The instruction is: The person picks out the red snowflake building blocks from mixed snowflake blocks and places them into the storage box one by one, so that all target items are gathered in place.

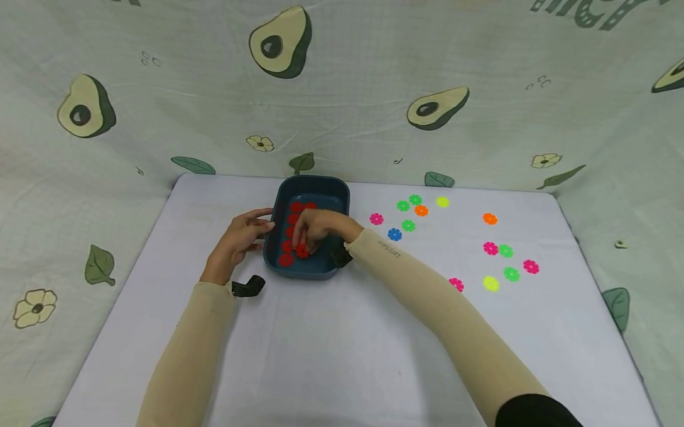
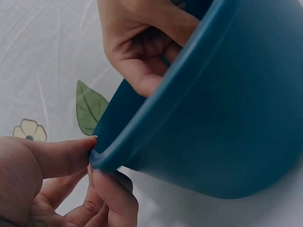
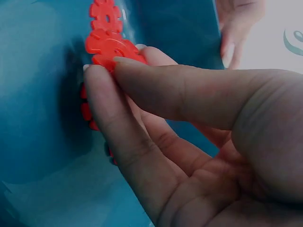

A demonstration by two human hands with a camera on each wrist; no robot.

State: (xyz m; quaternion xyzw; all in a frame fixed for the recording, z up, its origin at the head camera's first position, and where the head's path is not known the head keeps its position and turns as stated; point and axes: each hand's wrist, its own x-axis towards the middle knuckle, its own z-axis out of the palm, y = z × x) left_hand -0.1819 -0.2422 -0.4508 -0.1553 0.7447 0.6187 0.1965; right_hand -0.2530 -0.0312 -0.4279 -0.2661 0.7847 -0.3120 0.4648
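A dark blue plastic tub (image 1: 308, 276) stands at the far middle of the white table. My left hand (image 1: 238, 240) pinches its left rim, the thumb (image 2: 66, 153) over the edge and the fingers curled below it. Inside the tub, my right hand (image 1: 319, 227) pinches a red notched flower-shaped disc (image 3: 113, 45) between thumb and fingertips. Several more red discs (image 1: 286, 260) lie in a row along the tub's left side and across its far end. In the right wrist view, my fingers hide part of that row.
Loose notched discs lie to the right on the table (image 1: 337, 351): green (image 1: 511, 274), pink (image 1: 530, 266), orange (image 1: 490, 218), yellow (image 1: 491, 283) and one blue disc (image 1: 395, 234). A cloth backdrop (image 1: 358, 69) with printed avocados rises behind the table and at both sides.
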